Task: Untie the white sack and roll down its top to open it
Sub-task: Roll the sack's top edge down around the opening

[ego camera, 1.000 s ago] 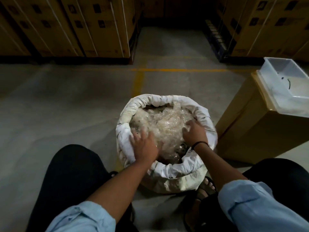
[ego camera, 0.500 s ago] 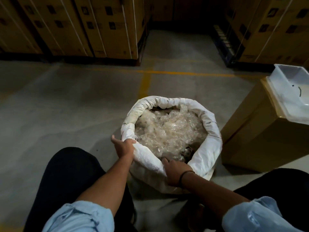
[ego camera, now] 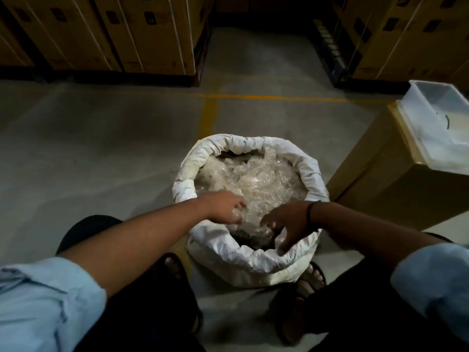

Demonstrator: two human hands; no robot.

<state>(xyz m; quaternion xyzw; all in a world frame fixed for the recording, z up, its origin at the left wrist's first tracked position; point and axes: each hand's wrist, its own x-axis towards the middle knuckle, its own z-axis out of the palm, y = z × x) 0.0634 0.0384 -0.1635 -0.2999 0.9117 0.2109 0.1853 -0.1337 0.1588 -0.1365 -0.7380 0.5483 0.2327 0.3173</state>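
Sack work, as I see it from the head view: the white woven sack (ego camera: 250, 260) stands on the grey concrete floor (ego camera: 101, 148) between my feet, its top rolled down into a thick rim, crinkled clear plastic wrap (ego camera: 258, 181) filling it. My left hand (ego camera: 224, 208) hovers over the near-left rim, fingers loosely spread, pinching nothing. My right hand (ego camera: 288, 226) reaches into the near side, fingers splayed downward against the inner rim. A tall brown cardboard box (ego camera: 385, 189) stands just beside the sack, carrying a clear plastic tub (ego camera: 416, 123).
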